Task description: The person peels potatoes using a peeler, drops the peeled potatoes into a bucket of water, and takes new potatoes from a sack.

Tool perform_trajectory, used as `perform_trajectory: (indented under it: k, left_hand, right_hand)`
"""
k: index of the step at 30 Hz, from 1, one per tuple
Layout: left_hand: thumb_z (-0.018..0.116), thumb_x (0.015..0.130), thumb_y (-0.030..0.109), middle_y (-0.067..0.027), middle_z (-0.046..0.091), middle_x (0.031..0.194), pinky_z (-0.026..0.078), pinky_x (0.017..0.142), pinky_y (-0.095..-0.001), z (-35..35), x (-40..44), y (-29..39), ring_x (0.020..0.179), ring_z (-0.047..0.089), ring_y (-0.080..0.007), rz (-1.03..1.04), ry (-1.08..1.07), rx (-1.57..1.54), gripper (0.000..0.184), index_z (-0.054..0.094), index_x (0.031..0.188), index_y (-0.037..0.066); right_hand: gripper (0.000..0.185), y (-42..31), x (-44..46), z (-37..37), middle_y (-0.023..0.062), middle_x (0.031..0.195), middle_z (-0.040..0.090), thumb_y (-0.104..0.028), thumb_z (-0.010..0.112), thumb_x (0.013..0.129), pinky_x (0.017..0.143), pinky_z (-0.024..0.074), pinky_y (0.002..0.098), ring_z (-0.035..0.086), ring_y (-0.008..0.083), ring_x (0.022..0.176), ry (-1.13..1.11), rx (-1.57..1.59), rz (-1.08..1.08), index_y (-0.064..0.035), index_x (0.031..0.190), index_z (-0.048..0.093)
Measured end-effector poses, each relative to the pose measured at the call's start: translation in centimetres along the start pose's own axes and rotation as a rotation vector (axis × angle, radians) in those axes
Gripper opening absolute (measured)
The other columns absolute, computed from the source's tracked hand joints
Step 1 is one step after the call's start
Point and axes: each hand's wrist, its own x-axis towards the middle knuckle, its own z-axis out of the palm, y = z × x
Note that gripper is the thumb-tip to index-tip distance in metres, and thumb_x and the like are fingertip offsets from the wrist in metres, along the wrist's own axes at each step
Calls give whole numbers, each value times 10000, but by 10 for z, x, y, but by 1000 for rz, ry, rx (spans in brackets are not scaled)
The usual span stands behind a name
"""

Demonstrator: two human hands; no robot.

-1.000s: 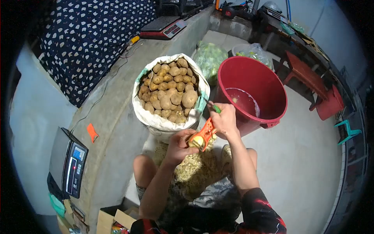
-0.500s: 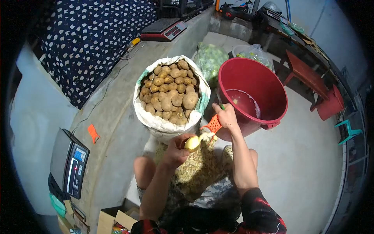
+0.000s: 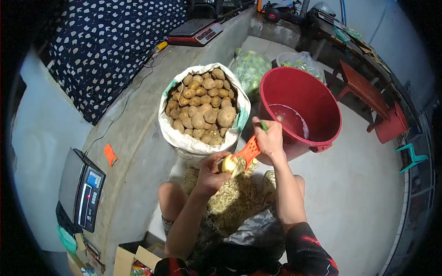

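My left hand (image 3: 211, 175) is closed round a partly peeled yellow potato (image 3: 227, 164). My right hand (image 3: 269, 138) grips an orange peeler (image 3: 249, 151), whose head touches the potato's right side; something green pokes out by my right thumb. Strips of peel hang between potato and peeler. Below both hands a heap of peelings (image 3: 234, 198) covers the floor between my feet. Just ahead stands a white sack (image 3: 184, 149) full of unpeeled potatoes (image 3: 198, 120). To its right is a big red tub (image 3: 299, 85) with liquid and a pale piece inside.
Scales sit on the concrete ledge, one at left (image 3: 87, 198), one red (image 3: 195, 34). An orange piece (image 3: 110, 155) lies there too. Behind the tub are bags of green vegetables (image 3: 251, 69), with a red stool (image 3: 361, 87) at right. An open carton (image 3: 124, 260) is at bottom left.
The peeler has moved away from the potato and come back against it. My left hand has turned the potato, and loose peel now hangs at its right side.
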Motion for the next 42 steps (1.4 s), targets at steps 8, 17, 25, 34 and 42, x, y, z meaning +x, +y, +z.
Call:
perform_trajectory:
  k: [8,17,25,34,42]
  left_hand:
    - [697,664,-139,-107,608,1146,484,950,-354,-2,3,-1,1086,596,-208,-26,-44,-39,616,510,1237,-16]
    - [756,689,-87,-120,561,1216,496,942,-376,-6,5,-4,1117,581,-222,-6,-26,-115,532,547,1172,-11]
    - [683,700,-113,-90,595,1140,511,912,-361,0,2,-4,1083,582,-198,46,26,-135,577,505,1239,-10]
    - [698,720,-104,-122,567,1232,492,926,-349,-18,2,-15,1087,592,-215,90,-77,-226,522,548,1205,18]
    - [683,717,-106,-103,591,1174,484,924,-344,-6,1,-9,1088,583,-200,67,-82,-104,538,520,1223,-22]
  right_hand:
    - [410,-3,-4,2,135,470,398,-266,602,880,481,351,380,412,129,460,-26,101,-36,34,610,532]
    - [473,-3,-4,6,29,487,355,-285,576,917,473,311,340,350,92,496,-51,167,-9,20,570,476]
    - [430,13,5,9,69,463,417,-274,604,875,492,364,357,421,97,501,-36,325,154,41,593,527]
    - [418,26,9,13,35,481,435,-247,606,891,473,336,354,393,109,482,20,303,171,30,592,516]
    - [419,24,10,7,76,465,472,-244,590,899,474,356,361,405,110,471,75,147,144,31,586,548]
